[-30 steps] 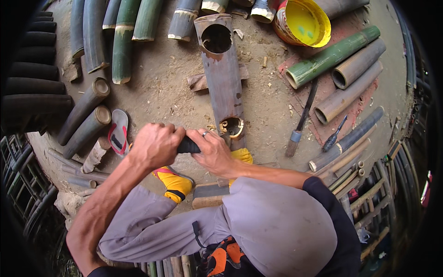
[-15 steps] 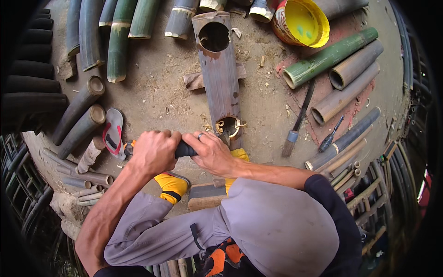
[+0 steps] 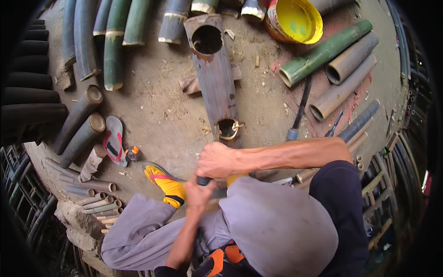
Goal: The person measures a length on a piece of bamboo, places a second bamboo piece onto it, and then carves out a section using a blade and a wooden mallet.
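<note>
Both hands wrapped around one dark tool handle [image 3: 204, 181] just below centre: right hand [image 3: 216, 159] clenched over the top of it, left hand [image 3: 198, 194] grasping from underneath at about 6 o'clock of the right one. Can't really tell what the tool is, most of it buried between the two fists. Directly at 12 o'clock of the hands, a long bamboo section [image 3: 214, 78] lying on the dirt floor [image 3: 157, 111], with a round hole [image 3: 228, 129] cut at its near end and another at the far end. Yellow sock [image 3: 169, 185] at 9 o'clock of the hands, loose sandal [image 3: 113, 145] further out that way. Yellow bucket [image 3: 295, 19] up at 1 o'clock, stack of bamboo tubes [image 3: 341, 69] at 2 o'clock, chisel [image 3: 300, 108] on the ground between tubes and the drilled piece.
</note>
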